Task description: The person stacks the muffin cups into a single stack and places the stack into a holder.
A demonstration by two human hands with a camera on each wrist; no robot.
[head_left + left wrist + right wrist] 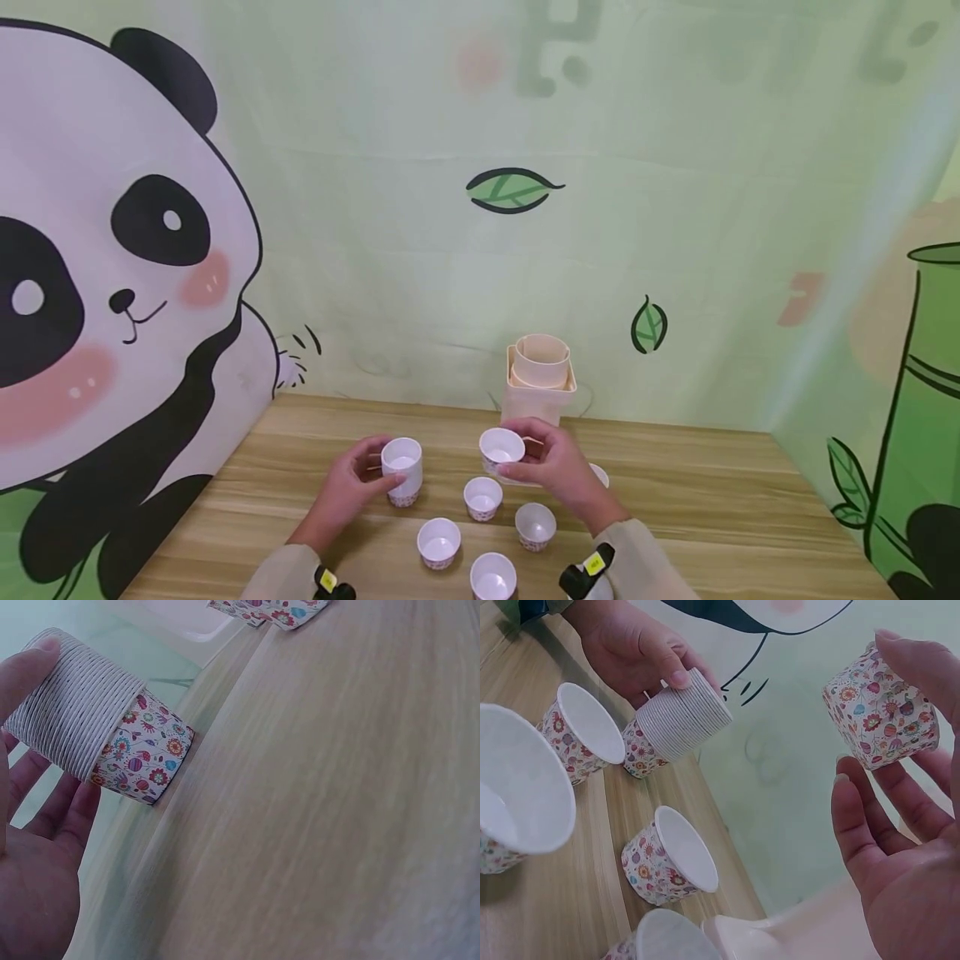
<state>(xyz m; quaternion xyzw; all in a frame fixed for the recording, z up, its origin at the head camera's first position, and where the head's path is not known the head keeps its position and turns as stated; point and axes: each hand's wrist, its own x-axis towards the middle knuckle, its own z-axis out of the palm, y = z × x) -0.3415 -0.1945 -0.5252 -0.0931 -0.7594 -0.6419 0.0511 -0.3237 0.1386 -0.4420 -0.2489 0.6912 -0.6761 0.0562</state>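
My left hand (351, 487) grips a stack of nested paper cups (406, 473). In the left wrist view the ridged rims of the stack (79, 701) lie between thumb and fingers, with a flower-patterned bottom cup close to the tabletop. My right hand (561, 471) pinches a single paper cup (501, 447) by its side, held up right of the stack. Flowers cover the outside of this cup (885, 712) in the right wrist view. Below the hands stand several more upright cups, among them a small one (482, 497) between the hands and another (438, 542) nearer me.
Behind the right hand, a pale pink square container (531, 404) holds a round piece (542, 360). More cups stand at the front (492, 577) and right (536, 525) of the wooden table (675, 500). A panda-printed cloth (375, 250) hangs along the back edge.
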